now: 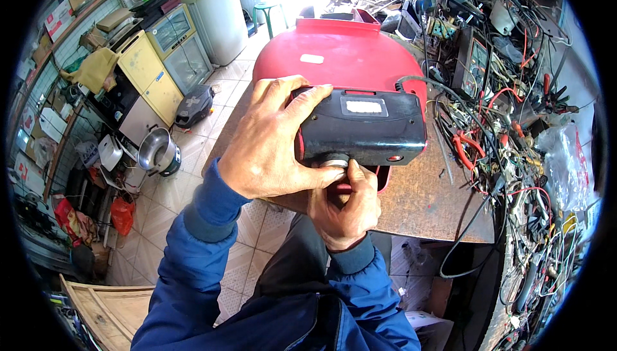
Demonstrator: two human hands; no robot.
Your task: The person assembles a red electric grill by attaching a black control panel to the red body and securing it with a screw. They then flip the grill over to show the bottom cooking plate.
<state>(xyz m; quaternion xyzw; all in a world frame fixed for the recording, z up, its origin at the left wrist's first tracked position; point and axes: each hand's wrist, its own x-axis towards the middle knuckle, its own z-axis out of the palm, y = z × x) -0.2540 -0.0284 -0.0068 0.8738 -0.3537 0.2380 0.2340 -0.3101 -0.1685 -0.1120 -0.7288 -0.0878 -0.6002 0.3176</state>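
A black control box (366,132) sits at the near end of a large red plastic housing (347,52) on the wooden bench. On its top is a pale label window, and a small red switch or lamp shows at the right of its front. My left hand (270,139) grips the box's left end, fingers over the top and thumb beside a round silver-grey knob (334,161) at the front. Below, my right hand (347,206) pinches at this knob with thumb and curled forefinger. A black cord (437,86) leaves the box's far right corner. The fingers partly hide the knob.
Tangled wires, tools and red-handled pliers (468,152) crowd the right side of the wooden bench (443,213). On the tiled floor to the left stands a steel pot (156,149). Cabinets, a fridge (218,20) and cluttered shelves line the left wall.
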